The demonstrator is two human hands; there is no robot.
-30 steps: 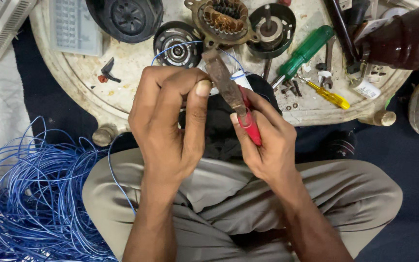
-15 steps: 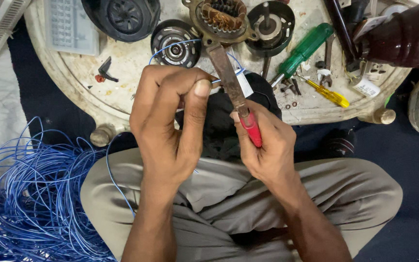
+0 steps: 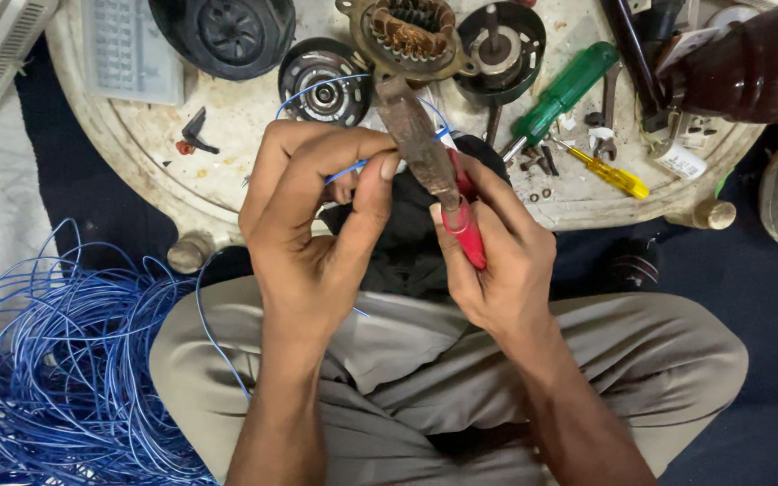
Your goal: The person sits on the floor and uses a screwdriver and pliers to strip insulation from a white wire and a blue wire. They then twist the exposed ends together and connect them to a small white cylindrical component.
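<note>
Blue insulated wire [image 3: 346, 169] runs pinched between your left thumb and forefinger, the left hand [image 3: 312, 225] curled tightly round it so that only a short length shows past the fingertips. Your right hand [image 3: 497, 261] is closed on the red-sleeved grips of a rusty pair of pliers [image 3: 425, 157], the fingers wrapped firmly and the tool's nose pointing away from you, up towards the bench; whether its tip is biting the wire I cannot tell, since the wire's end is lost behind the metal. By the look of it you are partway through working on this end of the wire: it is held and the tool is at it, but no bared copper shows, so stripping or cutting seems yet to be finished. Just beyond your fingers a loop of the same blue wire arcs over a round motor part [image 3: 324, 83], beside a stator with copper windings [image 3: 410, 34]. Further right on the worn round table [image 3: 227, 180] lie a green-handled screwdriver [image 3: 562, 94] and a small yellow one [image 3: 612, 173]. At your left knee a large tangle of blue wire [image 3: 56, 369] is heaped on the floor.
</note>
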